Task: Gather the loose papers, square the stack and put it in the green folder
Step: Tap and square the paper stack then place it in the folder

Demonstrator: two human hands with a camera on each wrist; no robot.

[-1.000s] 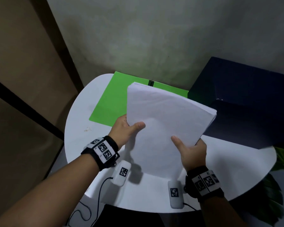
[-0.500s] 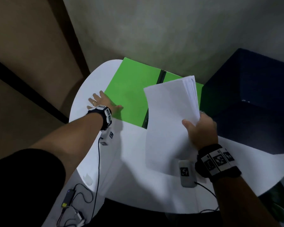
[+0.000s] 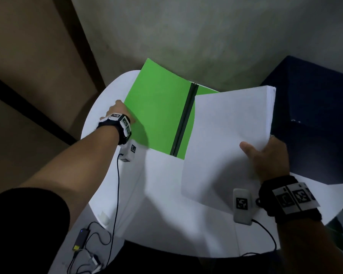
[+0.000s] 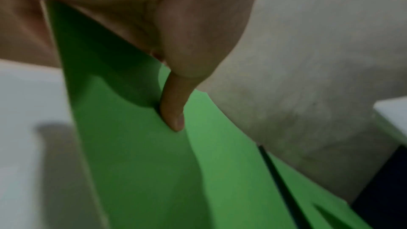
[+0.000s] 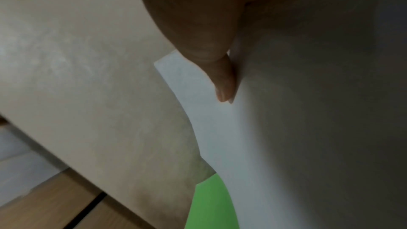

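Two steps looked done from the head view: my right hand point(image 3: 265, 155) pinched the squared stack point(image 3: 230, 139) at 3 o'clock over the green folder point(image 3: 158, 115). Left wrist: my left hand point(image 4: 174, 104) pinched its cover open. Right wrist: only tucking in remained, I'd guess.

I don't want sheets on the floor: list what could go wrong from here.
1. The right hand alone pinches the paper stack at one edge, in the air; sheets may sag, fan or slip.
2. The left hand holds the green folder cover up by its edge; if it drops, the stack may catch on it.
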